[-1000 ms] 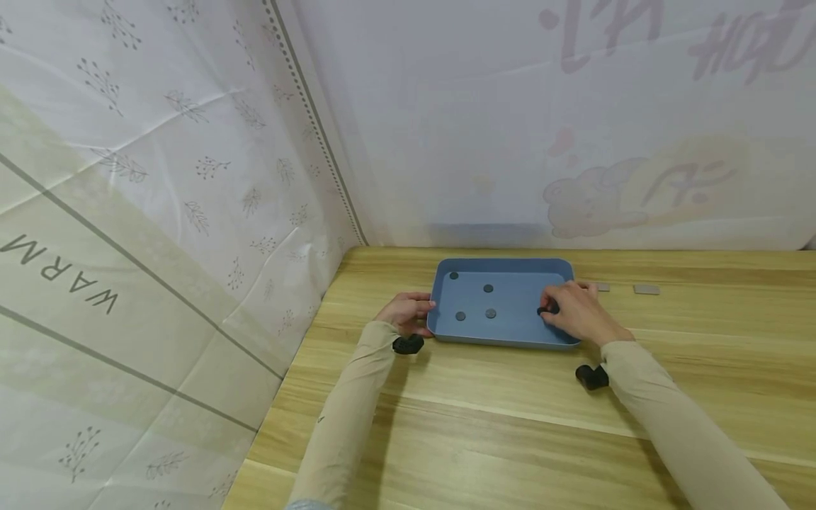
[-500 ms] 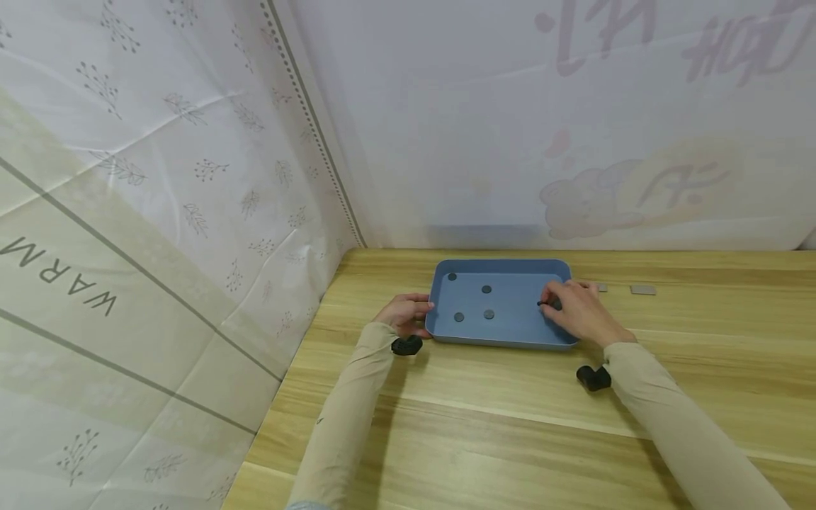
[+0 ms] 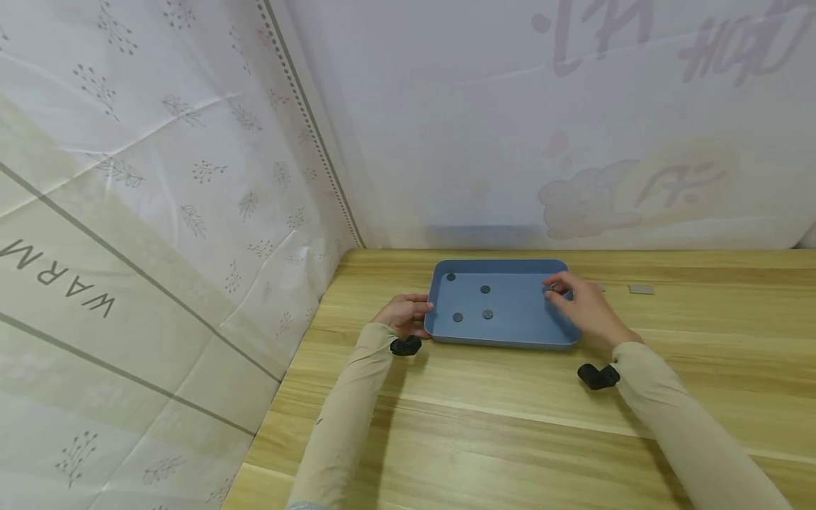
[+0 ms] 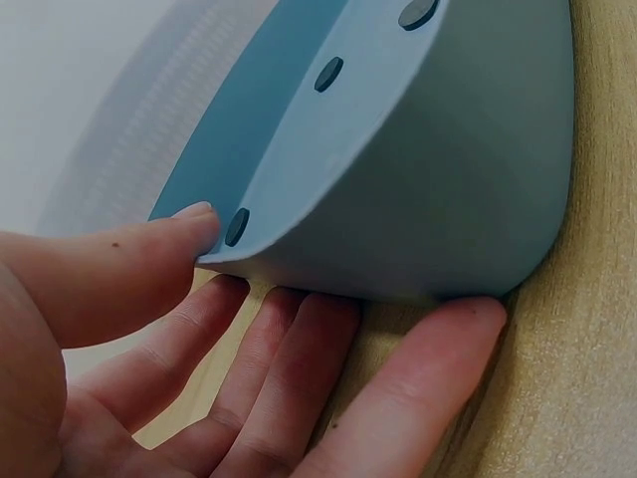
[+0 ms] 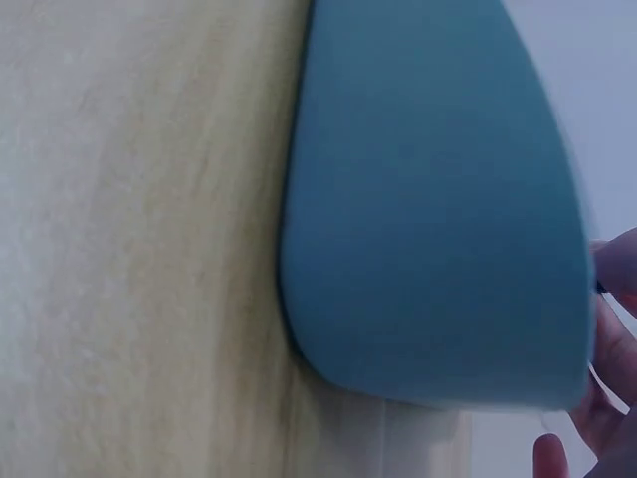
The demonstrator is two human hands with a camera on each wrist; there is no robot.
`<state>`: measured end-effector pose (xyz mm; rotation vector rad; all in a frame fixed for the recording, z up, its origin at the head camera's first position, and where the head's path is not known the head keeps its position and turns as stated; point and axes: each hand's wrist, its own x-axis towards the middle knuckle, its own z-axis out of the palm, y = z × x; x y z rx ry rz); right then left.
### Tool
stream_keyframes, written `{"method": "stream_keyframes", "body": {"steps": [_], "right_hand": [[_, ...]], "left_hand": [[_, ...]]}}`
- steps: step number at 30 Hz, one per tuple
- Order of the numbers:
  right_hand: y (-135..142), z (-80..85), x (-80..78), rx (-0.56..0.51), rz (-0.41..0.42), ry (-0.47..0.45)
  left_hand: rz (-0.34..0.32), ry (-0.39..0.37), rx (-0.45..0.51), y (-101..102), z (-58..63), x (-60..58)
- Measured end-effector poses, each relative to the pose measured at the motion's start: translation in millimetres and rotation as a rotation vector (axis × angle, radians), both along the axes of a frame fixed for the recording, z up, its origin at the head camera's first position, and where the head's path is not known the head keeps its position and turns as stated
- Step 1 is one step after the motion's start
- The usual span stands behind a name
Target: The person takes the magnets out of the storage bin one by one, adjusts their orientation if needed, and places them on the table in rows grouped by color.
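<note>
A blue rectangular tray stands on the table, with several small dark round discs lying apart on its floor. My left hand holds the tray's left end. In the left wrist view, the thumb lies over the rim while the other fingers touch the outer wall. Above the tray's right side, my right hand has thumb and forefinger together. A sliver of a dark disc shows between them in the right wrist view; the fingers and tray wall hide most of it.
Right of the tray, a flat grey rectangular piece lies on the wooden table. Another grey piece is partly covered by my right hand. Printed cloth hangs behind the table and along its left side.
My right hand has risen and shifted toward the back right of the tray, with the pinched disc now less visible. The left hand stays at the tray's left end.
</note>
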<state>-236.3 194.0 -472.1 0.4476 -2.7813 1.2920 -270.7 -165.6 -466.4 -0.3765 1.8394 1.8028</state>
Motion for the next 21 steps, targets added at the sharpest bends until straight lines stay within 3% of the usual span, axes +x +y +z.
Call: {"method": "stream_keyframes", "body": {"steps": [14, 21], "right_hand": [[13.4, 9.3, 5.0, -0.049, -0.046, -0.024], [18.4, 6.4, 3.6, -0.04, -0.074, -0.014]], "left_hand": [[0.005, 0.005, -0.013, -1.0, -3.0, -1.5], [0.006, -0.005, -0.007, -0.4, -1.6, -0.6]]}}
